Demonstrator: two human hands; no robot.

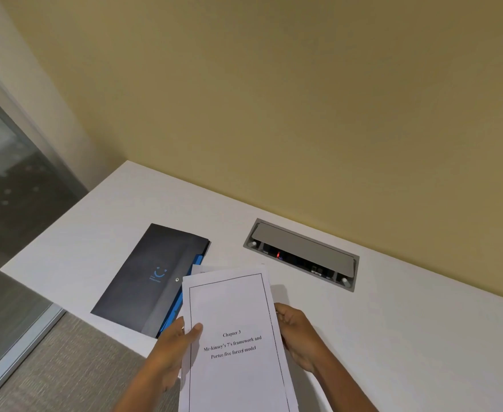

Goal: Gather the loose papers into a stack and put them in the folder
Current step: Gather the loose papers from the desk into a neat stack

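A stack of white papers is held above the white table, its top sheet printed "Chapter 3". My left hand grips the stack's left edge, thumb on top. My right hand holds the right edge, fingers curled behind the sheets. A dark grey folder with a blue smile logo and blue inner edge lies flat and closed on the table, just left of the stack. The stack's far left corner overlaps the folder's right edge in view.
A grey recessed cable box with a raised lid sits in the table, beyond the papers to the right. A yellow wall rises behind the table. Glass panelling and grey carpet lie to the left, past the table's edge.
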